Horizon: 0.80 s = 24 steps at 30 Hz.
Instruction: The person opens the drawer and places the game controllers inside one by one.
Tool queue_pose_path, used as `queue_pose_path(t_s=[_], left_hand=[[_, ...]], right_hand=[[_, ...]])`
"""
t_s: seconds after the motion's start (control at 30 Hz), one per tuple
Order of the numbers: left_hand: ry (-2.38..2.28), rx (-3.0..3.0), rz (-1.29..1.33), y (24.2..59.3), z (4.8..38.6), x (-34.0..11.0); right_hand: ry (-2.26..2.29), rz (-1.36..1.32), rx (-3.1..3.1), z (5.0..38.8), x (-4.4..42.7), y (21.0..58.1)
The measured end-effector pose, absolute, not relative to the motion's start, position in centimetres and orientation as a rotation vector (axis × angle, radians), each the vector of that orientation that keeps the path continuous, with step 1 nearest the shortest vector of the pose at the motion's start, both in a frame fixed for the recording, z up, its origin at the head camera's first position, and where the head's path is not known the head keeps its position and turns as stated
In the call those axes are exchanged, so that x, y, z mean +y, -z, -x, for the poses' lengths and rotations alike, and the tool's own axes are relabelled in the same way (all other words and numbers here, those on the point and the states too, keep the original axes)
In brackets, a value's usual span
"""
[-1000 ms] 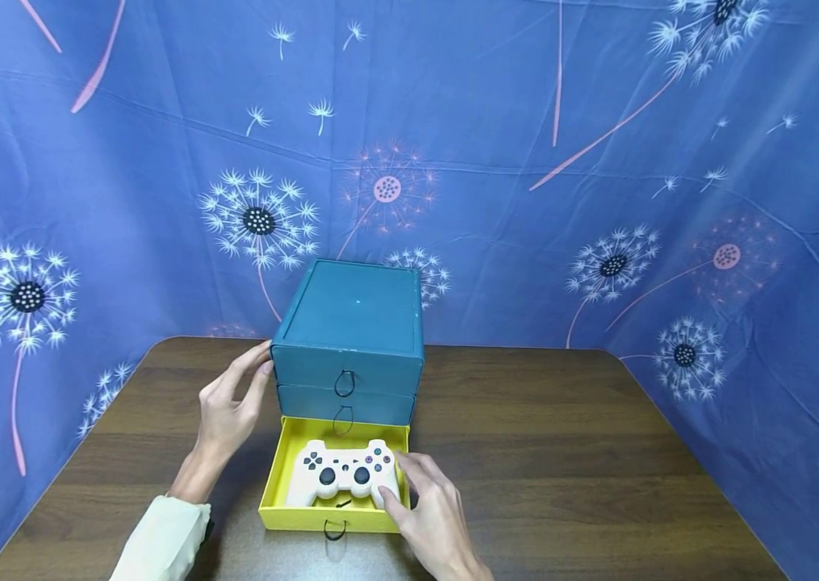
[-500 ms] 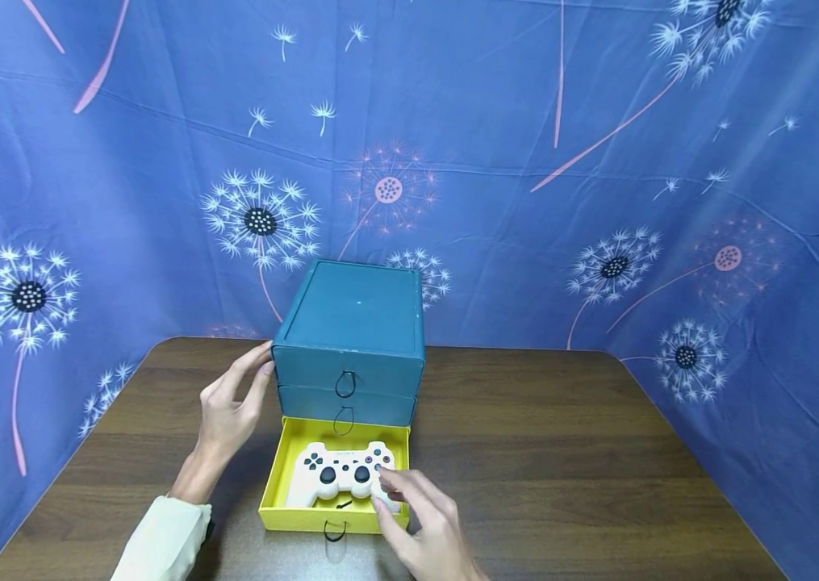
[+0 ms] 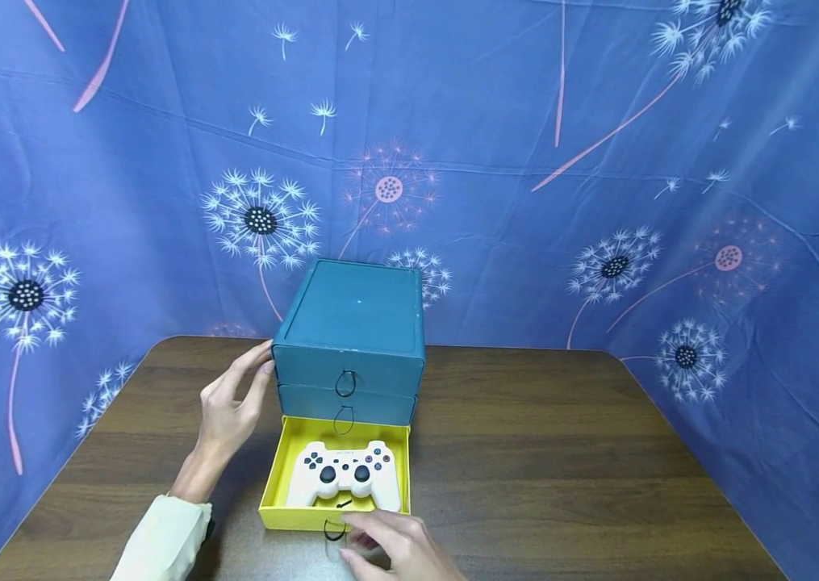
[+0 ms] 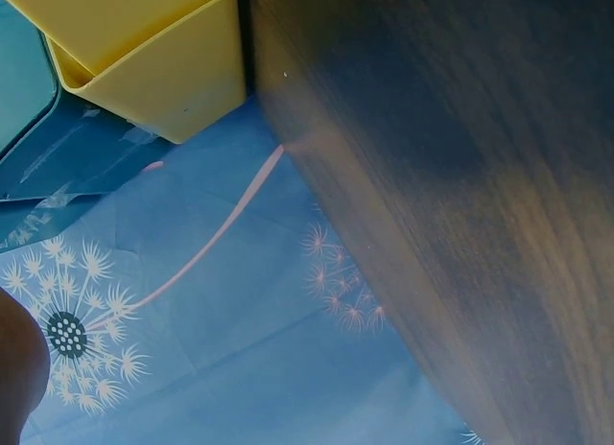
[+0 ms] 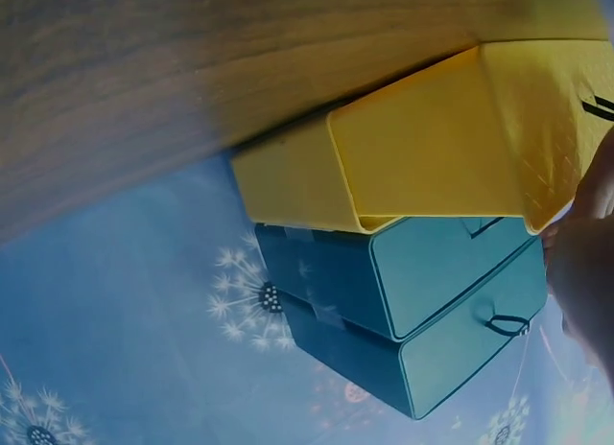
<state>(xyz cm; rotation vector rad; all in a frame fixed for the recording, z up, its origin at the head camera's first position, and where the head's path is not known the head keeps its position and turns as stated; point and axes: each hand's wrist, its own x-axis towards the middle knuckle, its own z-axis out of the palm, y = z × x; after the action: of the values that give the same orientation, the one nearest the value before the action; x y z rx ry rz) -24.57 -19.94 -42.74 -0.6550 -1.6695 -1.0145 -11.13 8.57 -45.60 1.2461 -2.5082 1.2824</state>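
A white game controller (image 3: 344,472) with black thumbsticks lies in the pulled-out yellow drawer (image 3: 335,520), at the bottom of a stack of drawer boxes. Above it are two closed teal drawers (image 3: 307,367). My left hand (image 3: 230,415) rests its fingertips against the left side of the top teal box, fingers extended. In front of the yellow drawer is my right hand (image 3: 398,549), fingers bent and thumb apart, close to the drawer's black loop pull (image 3: 334,530). Whether a fingertip touches the drawer front cannot be told. In the right wrist view that hand shows only at the edge.
The stack stands on a brown wooden table (image 3: 562,460), toward its back edge. Behind hangs a blue cloth (image 3: 496,266) with dandelion prints. A small dark piece (image 3: 344,504) lies in the drawer below the controller.
My right hand has left the controller's right grip and moved left and toward me, to the drawer's front. The left hand, controller and drawer have stayed in place.
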Motion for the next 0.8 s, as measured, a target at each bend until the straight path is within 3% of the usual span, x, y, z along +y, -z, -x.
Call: queue_pose_path(t_s=[0.23,0.5,0.8], left_hand=[[1.006,-1.654,0.646,42.5,24.5,-19.8],[1.013,-1.663,0.647,42.5,24.4,-19.8],[1.012,-1.671,0.644,42.5,24.4,-19.8]], right_hand=[[-1.458,-1.201,-2.741,11.5,8.0,45.8],[-1.268,-1.222,-2.798,12.0,7.4,46.3],[-1.392,-1.186,-2.938,12.7,7.1,46.6]])
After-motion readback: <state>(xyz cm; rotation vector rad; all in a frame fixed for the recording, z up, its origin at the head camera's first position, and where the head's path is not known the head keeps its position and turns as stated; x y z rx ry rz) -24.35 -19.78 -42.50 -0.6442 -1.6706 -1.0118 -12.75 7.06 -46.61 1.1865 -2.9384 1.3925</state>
